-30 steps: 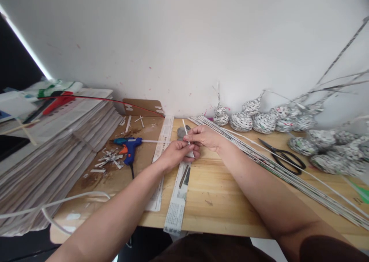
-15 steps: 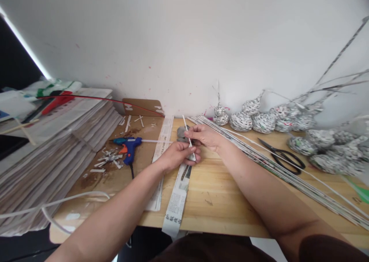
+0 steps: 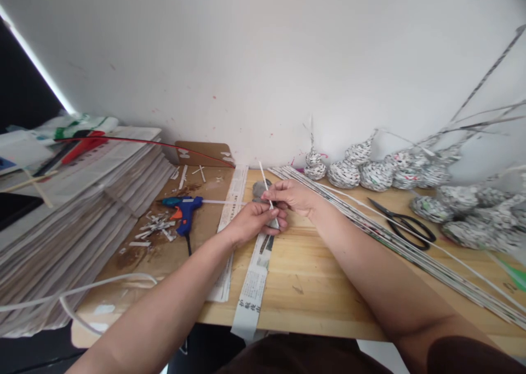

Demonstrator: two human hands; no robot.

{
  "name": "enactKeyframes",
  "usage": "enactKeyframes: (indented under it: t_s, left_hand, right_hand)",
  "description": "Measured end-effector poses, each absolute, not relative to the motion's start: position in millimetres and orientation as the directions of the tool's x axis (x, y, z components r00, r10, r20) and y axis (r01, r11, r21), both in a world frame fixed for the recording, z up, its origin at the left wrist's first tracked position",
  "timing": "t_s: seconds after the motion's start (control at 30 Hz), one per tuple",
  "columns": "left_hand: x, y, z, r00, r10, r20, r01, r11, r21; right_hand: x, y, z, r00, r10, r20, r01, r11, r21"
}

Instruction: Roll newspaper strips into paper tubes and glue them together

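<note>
A thin white rolled paper stick [image 3: 264, 175] slants up between my two hands over the middle of the table. My left hand [image 3: 257, 220] is closed on its lower end, thumb on top. Higher up the stick, my right hand [image 3: 287, 196] pinches it between thumb and fingertips. Just behind the fingers lies a grey lump [image 3: 259, 190], partly covered by my hands; its material I cannot make out. Below my left hand a strip of printed newspaper [image 3: 250, 294] runs toward me and hangs over the table's front edge.
On brown cardboard at left lie a blue glue gun [image 3: 186, 215] and paper scraps [image 3: 158, 227], beside a tall newspaper stack [image 3: 94, 198]. At right are long paper rods [image 3: 370, 223], black scissors [image 3: 406, 226] and several woven paper gourds [image 3: 376, 175] along the wall.
The top of the paper stick has tipped slightly to the left. Both hands keep nearly the same place and grip, and the newspaper strip's hanging end has shifted slightly.
</note>
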State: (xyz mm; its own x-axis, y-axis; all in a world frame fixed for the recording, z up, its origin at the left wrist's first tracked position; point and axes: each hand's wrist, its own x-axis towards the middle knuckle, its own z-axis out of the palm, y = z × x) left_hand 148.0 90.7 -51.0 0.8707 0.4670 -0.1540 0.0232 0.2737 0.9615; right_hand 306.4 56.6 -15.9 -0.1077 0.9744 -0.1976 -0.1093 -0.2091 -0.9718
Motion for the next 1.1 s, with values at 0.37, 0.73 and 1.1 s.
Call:
enactKeyframes:
  t_s: [0.37, 0.73, 1.1]
  left_hand:
    - [148.3, 89.1, -51.9, 0.877, 0.452, -0.162, 0.025, 0.294, 0.956]
    - [148.0, 90.5, -53.2, 0.884, 0.447, -0.141, 0.016, 0.272, 0.962]
    - [148.3, 89.6, -53.3, 0.886, 0.441, -0.144, 0.027, 0.261, 0.965]
  right_hand:
    - [307.2, 58.1, -16.8, 0.004, 0.989, -0.15, -0.081, -0.15, -0.985]
    - [309.8, 56.6, -16.5, -0.059, 0.983, -0.171, -0.132, -0.178, -0.975]
    - [311.6, 57.9, -17.0, -0.029, 0.992, -0.123, -0.113, -0.125, -0.986]
